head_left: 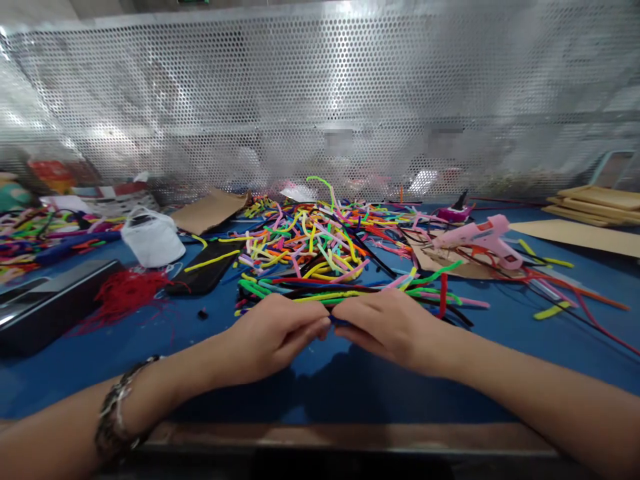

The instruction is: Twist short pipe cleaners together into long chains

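Observation:
My left hand and my right hand meet near the middle of the table, fingertips almost touching. Both are closed in a pinch. A short bit of dark blue pipe cleaner shows between the fingertips; the fingers hide the rest of it. Just beyond my knuckles lies a row of long pipe cleaners in green, yellow, black and other colours. Behind that row rises a loose heap of short, bent pipe cleaners in many colours.
A pink glue gun rests on cardboard at the right, with brown boards farther back. To the left are a black phone, red thread, a white pouch-like item and a dark box. A perforated metal screen closes off the back.

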A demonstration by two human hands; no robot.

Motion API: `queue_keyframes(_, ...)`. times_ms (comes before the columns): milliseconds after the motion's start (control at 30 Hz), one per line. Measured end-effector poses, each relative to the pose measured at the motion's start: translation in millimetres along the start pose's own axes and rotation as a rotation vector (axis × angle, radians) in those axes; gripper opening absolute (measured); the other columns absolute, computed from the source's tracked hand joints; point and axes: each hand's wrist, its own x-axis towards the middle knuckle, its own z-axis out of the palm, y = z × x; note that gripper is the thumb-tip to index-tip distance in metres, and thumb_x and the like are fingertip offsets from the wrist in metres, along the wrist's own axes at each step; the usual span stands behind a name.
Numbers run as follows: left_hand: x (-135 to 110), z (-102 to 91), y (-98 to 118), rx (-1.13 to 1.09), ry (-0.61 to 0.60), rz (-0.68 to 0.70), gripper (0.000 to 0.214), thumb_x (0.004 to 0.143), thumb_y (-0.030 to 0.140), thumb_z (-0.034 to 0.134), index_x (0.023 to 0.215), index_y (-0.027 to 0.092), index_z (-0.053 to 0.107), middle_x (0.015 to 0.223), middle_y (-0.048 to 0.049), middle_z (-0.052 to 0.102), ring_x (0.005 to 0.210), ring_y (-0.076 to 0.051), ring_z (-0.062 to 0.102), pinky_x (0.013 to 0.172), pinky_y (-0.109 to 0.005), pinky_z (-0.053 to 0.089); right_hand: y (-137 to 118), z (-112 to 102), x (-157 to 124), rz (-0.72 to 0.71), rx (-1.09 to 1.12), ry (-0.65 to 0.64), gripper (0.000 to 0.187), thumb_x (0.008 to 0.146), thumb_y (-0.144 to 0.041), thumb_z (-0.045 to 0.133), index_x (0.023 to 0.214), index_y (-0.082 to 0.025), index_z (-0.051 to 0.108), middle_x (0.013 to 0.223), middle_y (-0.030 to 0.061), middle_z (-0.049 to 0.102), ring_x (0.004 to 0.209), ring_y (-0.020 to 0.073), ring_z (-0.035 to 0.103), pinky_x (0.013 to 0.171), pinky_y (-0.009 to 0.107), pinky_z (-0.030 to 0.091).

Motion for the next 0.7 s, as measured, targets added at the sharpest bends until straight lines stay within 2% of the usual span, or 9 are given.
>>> queue_keyframes(67, 2, -2.1, 1, -0.246, -0.098, -0.114, 0.031, 0.086, 0.022, 0.032, 0.062, 0.014, 0.049, 0.054, 0.0051, 0.045, 0.050, -0.005, 0.040, 0.049, -0.014, 0.031, 1, -4, -1, -0.179, -0.314, 0.020, 0.027, 0.087, -0.015, 0.030, 0.073, -0.015, 0.053, 0.059, 0.0000, 0.052, 0.051, 0.0094, 0.039, 0.045, 0.024, 0.022)
queue_keyframes(133, 5, -4.5, 2, -0.408, -0.168, -0.196, 0.032, 0.086, 0.025, 0.032, 0.062, 0.013, 0.049, 0.053, 0.0055, 0.040, 0.050, -0.005, 0.038, 0.049, -0.014, 0.031, 0, -8, -1, -0.261, -0.474, 0.061, 0.031, 0.086, -0.011, 0.027, 0.072, -0.015, 0.055, 0.055, 0.0003, 0.053, 0.051, 0.0102, 0.040, 0.045, 0.025, 0.022)
queue_keyframes(267, 7, -4.4, 4, -0.480, -0.231, -0.247, 0.032, 0.085, 0.027, 0.033, 0.061, 0.013, 0.049, 0.053, 0.0057, 0.037, 0.051, -0.006, 0.036, 0.049, -0.015, 0.031, -2, -10, -1, -0.268, -0.498, 0.077, 0.030, 0.086, -0.012, 0.030, 0.071, -0.016, 0.055, 0.054, -0.0006, 0.052, 0.049, 0.0099, 0.038, 0.045, 0.026, 0.021)
queue_keyframes(333, 6, -1.7, 4, -0.423, -0.231, -0.218, 0.032, 0.086, 0.026, 0.033, 0.062, 0.013, 0.049, 0.053, 0.0053, 0.041, 0.052, -0.006, 0.040, 0.051, -0.014, 0.032, -1, -7, -2, -0.245, -0.372, 0.050, 0.028, 0.085, -0.012, 0.031, 0.066, -0.016, 0.052, 0.053, -0.0013, 0.049, 0.049, 0.0092, 0.035, 0.044, 0.026, 0.019)
queue_keyframes(400, 3, 1.2, 5, -0.304, -0.199, -0.148, 0.031, 0.087, 0.023, 0.032, 0.062, 0.014, 0.049, 0.054, 0.0053, 0.045, 0.051, -0.005, 0.042, 0.049, -0.013, 0.032, 0, -2, -3, -0.167, -0.125, 0.018, 0.026, 0.083, -0.013, 0.033, 0.060, -0.016, 0.045, 0.051, -0.0033, 0.043, 0.048, 0.0074, 0.032, 0.044, 0.024, 0.020)
queue_keyframes(500, -2, 2.8, 9, 0.063, -0.064, 0.067, 0.035, 0.089, 0.019, 0.026, 0.062, 0.015, 0.047, 0.050, 0.0047, 0.048, 0.043, -0.006, 0.040, 0.042, -0.017, 0.027, -5, 2, -3, 0.112, 0.419, -0.070, 0.027, 0.082, -0.018, 0.035, 0.055, -0.016, 0.035, 0.050, -0.0058, 0.033, 0.046, 0.0047, 0.028, 0.043, 0.018, 0.023)
queue_keyframes(600, -6, 0.1, 14, 0.477, 0.077, 0.280, 0.041, 0.089, 0.011, 0.015, 0.067, 0.015, 0.050, 0.046, 0.0032, 0.049, 0.040, -0.010, 0.041, 0.043, -0.023, 0.026, -14, 2, 1, 0.401, 0.913, -0.193, 0.030, 0.084, -0.027, 0.032, 0.056, -0.017, 0.034, 0.046, -0.0072, 0.028, 0.040, 0.0038, 0.026, 0.036, 0.015, 0.021)
queue_keyframes(667, -6, -1.6, 15, 0.592, 0.121, 0.332, 0.041, 0.088, 0.008, 0.014, 0.072, 0.014, 0.052, 0.046, 0.0029, 0.051, 0.040, -0.011, 0.042, 0.044, -0.025, 0.028, -17, 2, 2, 0.468, 1.017, -0.216, 0.031, 0.085, -0.030, 0.030, 0.056, -0.017, 0.035, 0.044, -0.0078, 0.027, 0.037, 0.0040, 0.025, 0.033, 0.015, 0.020)
queue_keyframes(700, -6, -1.8, 14, 0.584, 0.128, 0.317, 0.040, 0.088, 0.009, 0.015, 0.072, 0.014, 0.052, 0.046, 0.0030, 0.051, 0.040, -0.011, 0.042, 0.044, -0.025, 0.027, -17, 2, 3, 0.448, 0.959, -0.184, 0.032, 0.085, -0.029, 0.031, 0.056, -0.017, 0.037, 0.045, -0.0075, 0.028, 0.038, 0.0040, 0.026, 0.034, 0.015, 0.022)
